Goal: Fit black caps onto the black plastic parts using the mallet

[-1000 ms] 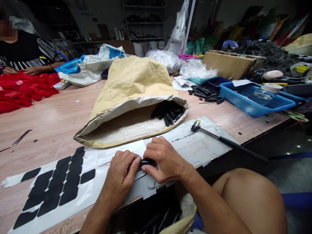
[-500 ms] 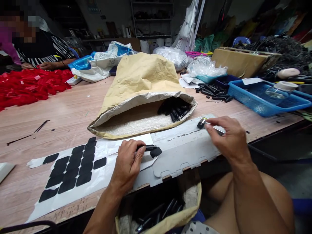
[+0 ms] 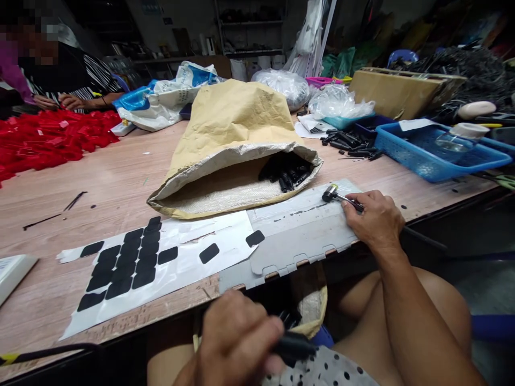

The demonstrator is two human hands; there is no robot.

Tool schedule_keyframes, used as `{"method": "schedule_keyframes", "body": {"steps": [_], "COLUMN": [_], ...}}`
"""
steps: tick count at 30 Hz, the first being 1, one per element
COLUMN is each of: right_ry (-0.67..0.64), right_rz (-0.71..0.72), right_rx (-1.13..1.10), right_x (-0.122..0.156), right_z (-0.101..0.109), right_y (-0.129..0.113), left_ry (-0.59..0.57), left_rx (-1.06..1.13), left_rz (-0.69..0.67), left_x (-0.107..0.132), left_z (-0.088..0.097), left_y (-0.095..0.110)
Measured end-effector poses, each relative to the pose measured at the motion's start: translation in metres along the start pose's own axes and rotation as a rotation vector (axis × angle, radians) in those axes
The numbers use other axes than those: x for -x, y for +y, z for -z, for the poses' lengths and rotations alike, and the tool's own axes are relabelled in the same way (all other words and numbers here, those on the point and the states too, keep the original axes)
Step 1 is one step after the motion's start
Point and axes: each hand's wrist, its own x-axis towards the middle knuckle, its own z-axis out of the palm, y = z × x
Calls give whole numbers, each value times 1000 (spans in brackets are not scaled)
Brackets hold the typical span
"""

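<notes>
My left hand [image 3: 237, 340] is low over my lap, below the table edge, closed round a black rod-shaped part [image 3: 295, 346]. My right hand [image 3: 372, 220] rests on the grey sheet [image 3: 298, 236] at the table's front, fingers wrapped on the handle of a small hammer [image 3: 332, 193] whose head lies on the sheet. A white backing sheet [image 3: 193, 246] with several black oval pads [image 3: 132, 257] lies to the left. An open brown paper sack [image 3: 237, 145] with black parts [image 3: 287, 172] inside lies behind it.
A bag with black rods [image 3: 306, 311] hangs under the table edge. A blue basket [image 3: 438, 153] and loose black parts [image 3: 348, 143] sit at the right. Red items [image 3: 48, 140] lie far left, where another person's hands [image 3: 60, 101] work. A cardboard box [image 3: 398, 91] stands behind.
My left hand has dropped from the table to my lap with the black part. My right hand left the part, reached right and closed on the hammer handle. Two loose pads now lie on the sheets.
</notes>
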Motion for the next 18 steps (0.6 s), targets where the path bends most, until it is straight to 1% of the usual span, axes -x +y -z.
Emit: {"method": "schedule_keyframes", "body": {"steps": [1, 2, 3, 4, 5, 6, 7, 8, 9, 11, 13, 14, 16, 18], "right_ry": [3, 5, 6, 6, 8, 9, 10, 10, 10, 6, 29, 64, 177, 305], "right_rz": [-4, -9, -12, -14, -14, -13, -10, -7, -6, -7, -11, -10, 26, 117], "right_rx": [-1, -1, -2, -3, -3, -3, -2, 1, 4, 0, -28, -48, -92, -159], "right_x": [0, 0, 0, 1, 1, 1, 1, 1, 1, -1, -1, 0, 8, 27], "right_z": [0, 0, 0, 0, -1, -1, -2, -2, -3, -4, -1, 3, 15, 30], "right_y": [0, 1, 1, 1, 1, 1, 1, 1, 1, 0, -1, -1, -1, -2], "left_ry": [-119, -213, -274, -305, -299, -312, -319, -328, -335, -307, -241, -198, -98, -14], "left_rx": [4, -26, -85, -158, -232, -270, -290, -288, -267, -219, -188, -192, -248, -316], "left_rz": [-5, 46, 147, 283, 396, 473, 514, 516, 494, 432, 409, 418, 485, 638], "left_x": [13, 27, 42, 56, 68, 78, 86, 91, 93, 90, 84, 82, 85, 97], "left_z": [-11, -22, -33, -44, -53, -60, -64, -66, -66, -61, -52, -47, -36, -24], "left_y": [3, 4, 4, 3, 2, 2, 3, 4, 6, 10, 12, 12, 10, 9]}}
